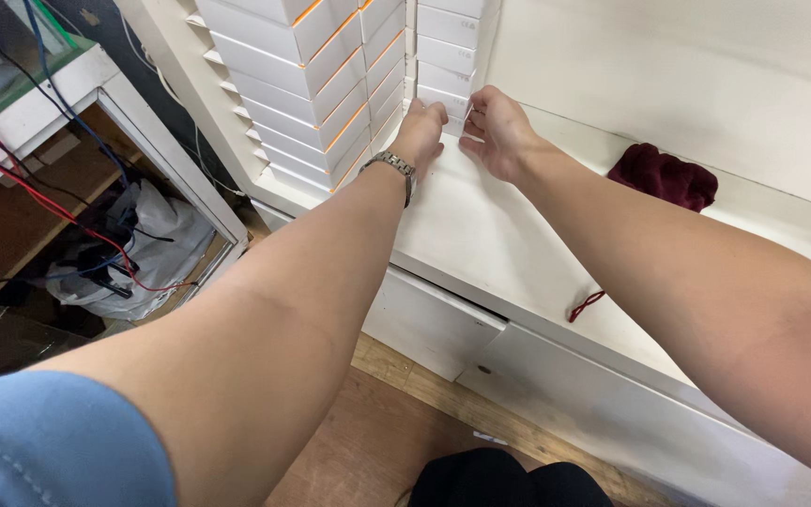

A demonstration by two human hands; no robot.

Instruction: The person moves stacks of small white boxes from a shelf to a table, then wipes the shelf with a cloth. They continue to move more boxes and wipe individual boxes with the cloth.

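Head cam: both arms stretched to the far end of the white shelf (481, 244), left hand (420, 131) curled and right hand (497, 131) half open, fingertips on the bottom white box (445, 101) of the stack. Looks like straightening it; next needs a gentle, even nudge

The stacked flat cardboard boxes (330, 84) at the far left are white with thin orange edge lines. The smooth tabletop (481, 244) is plain white. A crumpled velvet cloth pouch (664, 176) at the far right is dark maroon, and the short cord (586, 305) nearer is dark red. The metal wristwatch band (392, 166) is silver-grey.
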